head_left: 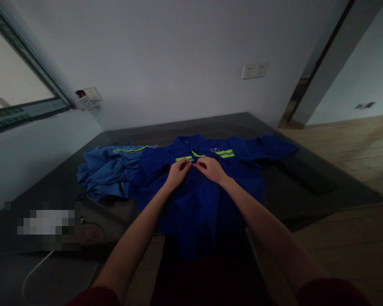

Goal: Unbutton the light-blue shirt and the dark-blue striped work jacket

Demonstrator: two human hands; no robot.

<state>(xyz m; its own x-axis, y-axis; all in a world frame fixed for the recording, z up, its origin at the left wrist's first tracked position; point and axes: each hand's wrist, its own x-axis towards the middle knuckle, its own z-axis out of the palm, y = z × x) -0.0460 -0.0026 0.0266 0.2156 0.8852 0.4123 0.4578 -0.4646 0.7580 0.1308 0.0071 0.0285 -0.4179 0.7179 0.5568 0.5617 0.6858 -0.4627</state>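
A dark blue work jacket [239, 178] with yellow-green and grey reflective strips lies spread on the dark table, its collar toward the wall and its lower part hanging over the near edge. My left hand [178, 172] and my right hand [210, 169] meet at the jacket's front, just below the chest strips. Both sets of fingers are pinched on the front edges of the cloth, fingertips almost touching. Whether a button or zip lies between them is too small to make out. The jacket's sleeve [274, 147] stretches out to the right.
A crumpled lighter blue garment [110, 168] lies left of the jacket. The dark table [306, 191] stands against the wall. A blurred-out pale object [47, 223] and a white cable [35, 270] are at the left front. Wall sockets [255, 70] sit above the table.
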